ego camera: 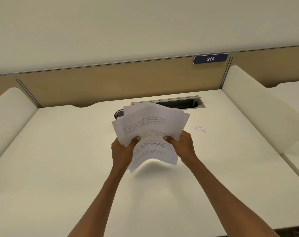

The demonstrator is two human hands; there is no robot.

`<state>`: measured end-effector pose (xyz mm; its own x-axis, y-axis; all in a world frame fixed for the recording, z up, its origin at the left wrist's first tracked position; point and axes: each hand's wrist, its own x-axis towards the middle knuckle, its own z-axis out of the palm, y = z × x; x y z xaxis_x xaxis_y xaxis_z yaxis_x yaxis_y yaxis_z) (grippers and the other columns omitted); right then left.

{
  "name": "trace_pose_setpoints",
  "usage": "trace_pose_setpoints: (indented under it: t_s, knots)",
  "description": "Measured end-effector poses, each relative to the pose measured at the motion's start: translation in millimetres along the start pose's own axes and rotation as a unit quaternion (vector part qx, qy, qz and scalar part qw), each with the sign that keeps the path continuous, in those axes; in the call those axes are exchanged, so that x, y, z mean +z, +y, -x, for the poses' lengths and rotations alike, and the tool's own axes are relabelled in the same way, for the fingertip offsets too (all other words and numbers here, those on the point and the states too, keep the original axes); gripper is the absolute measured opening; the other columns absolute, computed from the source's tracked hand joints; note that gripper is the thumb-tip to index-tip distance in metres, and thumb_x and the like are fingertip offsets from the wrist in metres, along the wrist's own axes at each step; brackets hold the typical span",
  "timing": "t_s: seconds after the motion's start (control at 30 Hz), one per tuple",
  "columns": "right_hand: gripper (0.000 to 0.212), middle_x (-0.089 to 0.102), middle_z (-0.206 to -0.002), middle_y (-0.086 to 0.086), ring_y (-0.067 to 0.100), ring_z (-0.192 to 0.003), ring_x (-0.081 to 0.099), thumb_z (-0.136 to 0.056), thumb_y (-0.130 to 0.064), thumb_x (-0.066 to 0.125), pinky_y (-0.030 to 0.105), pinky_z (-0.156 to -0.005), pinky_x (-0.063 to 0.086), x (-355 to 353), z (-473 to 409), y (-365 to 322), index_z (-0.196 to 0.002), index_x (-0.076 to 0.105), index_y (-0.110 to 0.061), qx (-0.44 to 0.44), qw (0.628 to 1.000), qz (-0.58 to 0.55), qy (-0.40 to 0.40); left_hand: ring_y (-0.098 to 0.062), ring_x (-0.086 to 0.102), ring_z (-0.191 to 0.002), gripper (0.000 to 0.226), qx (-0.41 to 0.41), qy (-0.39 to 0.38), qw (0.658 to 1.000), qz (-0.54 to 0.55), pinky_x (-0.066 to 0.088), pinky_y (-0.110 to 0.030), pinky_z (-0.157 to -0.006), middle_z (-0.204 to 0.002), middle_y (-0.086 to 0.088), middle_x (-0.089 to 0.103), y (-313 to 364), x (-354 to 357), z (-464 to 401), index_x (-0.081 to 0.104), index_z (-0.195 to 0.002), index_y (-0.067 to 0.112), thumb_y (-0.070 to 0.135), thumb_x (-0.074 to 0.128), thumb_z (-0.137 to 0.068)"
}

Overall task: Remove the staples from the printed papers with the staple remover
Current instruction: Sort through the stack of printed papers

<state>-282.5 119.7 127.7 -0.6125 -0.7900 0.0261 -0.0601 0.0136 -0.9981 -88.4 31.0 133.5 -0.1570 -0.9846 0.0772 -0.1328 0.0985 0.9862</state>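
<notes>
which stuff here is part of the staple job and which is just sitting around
Part of the job:
- printed papers, held up off the desk by the left hand and right hand
- small scatter of pulled staples on the desk

Just there:
- dark mesh cup, mostly behind the papers
- cable slot
- 214 sign

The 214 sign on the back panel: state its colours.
The sign is dark blue with white digits, seen clearly in the head view.
</notes>
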Motion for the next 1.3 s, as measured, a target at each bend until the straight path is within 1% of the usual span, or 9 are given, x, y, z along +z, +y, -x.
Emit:
trace_pose_setpoints:
  t_s: [0.2, 0.3, 0.5, 0.73, 0.87, 0.97, 1.1, 1.2, 1.3]
  knots:
    - [0.038, 0.067, -0.098, -0.012, 0.009, -0.087, 0.065, -0.079, -0.020, 0.079, 0.013, -0.065, 0.055, -6, -4, -19, -0.112, 0.061, -0.021, -0.025, 1.000, 0.011, -0.003, -0.009, 0.070, -0.088, 0.043, 0.020, -0.004, 1.000, 0.011, 0.059, -0.021, -0.068, -0.100, 0.010, 0.072, 9, -5, -4, 0.066, -0.113, 0.018, 0.022, 0.088, -0.076]
    - [0.041, 0.068, -0.101, -0.007, 0.012, -0.089, 0.065, -0.077, -0.020, 0.080, 0.019, -0.070, 0.056, -4, -4, -17, -0.111, 0.060, -0.025, -0.013, 1.000, 0.004, -0.006, -0.014, 0.071, -0.092, 0.049, 0.015, -0.019, 1.000, 0.006, 0.062, -0.029, -0.074, -0.105, 0.008, 0.073, 7, -3, -4, 0.066, -0.119, 0.017, 0.022, 0.087, -0.076]
    - [0.027, 0.072, -0.098, 0.000, 0.023, -0.089, 0.070, -0.079, -0.016, 0.078, 0.033, -0.074, 0.060, -1, -1, -8, -0.104, 0.067, -0.016, -0.014, 1.000, 0.005, -0.003, -0.012, 0.074, -0.086, 0.023, 0.011, -0.023, 0.999, 0.024, 0.058, -0.020, -0.064, -0.093, 0.017, 0.074, 2, 0, -3, 0.069, -0.101, 0.030, 0.017, 0.079, -0.085]
    - [0.021, 0.071, -0.093, 0.001, 0.018, -0.079, 0.069, -0.084, -0.016, 0.073, 0.017, -0.060, 0.056, 6, -1, -31, -0.105, 0.069, -0.012, -0.084, 0.995, 0.021, 0.045, -0.013, 0.072, -0.084, 0.009, 0.062, 0.023, 0.998, 0.023, 0.059, -0.027, -0.068, -0.095, 0.010, 0.074, 19, 7, -5, 0.070, -0.103, 0.025, 0.022, 0.069, -0.094]
    - [0.015, 0.069, -0.087, -0.004, 0.017, -0.075, 0.068, -0.084, -0.020, 0.073, 0.022, -0.060, 0.058, 12, -3, -35, -0.098, 0.067, -0.022, -0.112, 0.991, 0.045, 0.057, -0.014, 0.070, -0.085, 0.013, 0.080, 0.058, 0.995, 0.008, 0.056, -0.022, -0.065, -0.095, 0.008, 0.072, 19, 12, -6, 0.068, -0.109, 0.017, 0.024, 0.064, -0.098]
    - [0.026, 0.069, -0.093, -0.001, 0.017, -0.078, 0.068, -0.080, -0.022, 0.077, 0.018, -0.060, 0.057, 15, 1, -15, -0.103, 0.066, -0.016, -0.068, 0.995, 0.072, 0.026, -0.013, 0.069, -0.092, 0.020, 0.056, 0.045, 0.997, -0.018, 0.057, -0.020, -0.067, -0.101, 0.006, 0.071, -3, 14, 1, 0.065, -0.115, 0.016, 0.022, 0.065, -0.097]
    - [0.030, 0.068, -0.093, -0.003, 0.020, -0.084, 0.067, -0.077, -0.012, 0.079, 0.019, -0.065, 0.053, 14, 6, 9, -0.105, 0.068, -0.013, -0.003, 0.998, 0.058, 0.024, -0.022, 0.068, -0.101, 0.024, 0.018, 0.026, 0.999, -0.030, 0.057, -0.038, -0.082, -0.109, 0.000, 0.072, -28, 15, 5, 0.065, -0.119, 0.013, 0.017, 0.065, -0.096]
    - [0.025, 0.070, -0.094, 0.002, 0.027, -0.087, 0.068, -0.080, -0.010, 0.076, 0.025, -0.067, 0.055, 13, 3, 8, -0.105, 0.070, -0.011, 0.007, 0.998, 0.042, 0.035, -0.019, 0.068, -0.095, 0.025, 0.030, 0.018, 0.999, -0.032, 0.053, -0.027, -0.073, -0.100, 0.007, 0.070, -21, 14, 4, 0.064, -0.114, 0.017, 0.029, 0.061, -0.092]
    - [0.025, 0.070, -0.097, -0.001, 0.020, -0.082, 0.068, -0.084, -0.015, 0.074, 0.018, -0.064, 0.055, 12, -1, -7, -0.108, 0.068, -0.015, -0.017, 0.999, 0.040, 0.024, -0.010, 0.067, -0.090, 0.029, 0.053, 0.014, 0.998, -0.023, 0.051, -0.017, -0.066, -0.097, 0.011, 0.069, -7, 10, -1, 0.063, -0.110, 0.019, 0.037, 0.055, -0.088]
